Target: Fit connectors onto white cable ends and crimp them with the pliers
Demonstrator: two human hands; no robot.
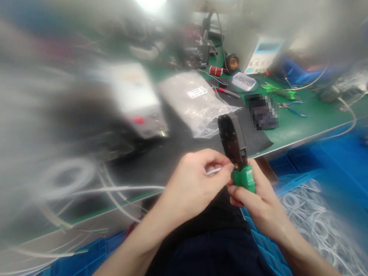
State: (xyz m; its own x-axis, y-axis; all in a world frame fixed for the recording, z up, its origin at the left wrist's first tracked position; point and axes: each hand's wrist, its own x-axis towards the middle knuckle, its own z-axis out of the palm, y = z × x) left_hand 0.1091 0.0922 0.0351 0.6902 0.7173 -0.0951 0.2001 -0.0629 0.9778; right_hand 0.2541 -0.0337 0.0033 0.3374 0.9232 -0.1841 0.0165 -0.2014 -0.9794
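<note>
My right hand (260, 200) is wrapped round the green handles of a crimping tool (233, 142), whose black head points up and away from me. My left hand (195, 182) pinches the end of a thin white cable (213, 171) and holds it at the tool's jaws. Both hands are over my lap, just in front of the bench edge. How the cable tip sits in the jaws is hidden by my fingers.
A green bench (305, 121) carries a black mat (172, 153), a clear plastic bag (196, 102), a white box (137, 99), pliers and instruments. White cables (73, 181) coil at the left. Blue crates (305, 221) of coiled white cable stand below. The view is motion-blurred.
</note>
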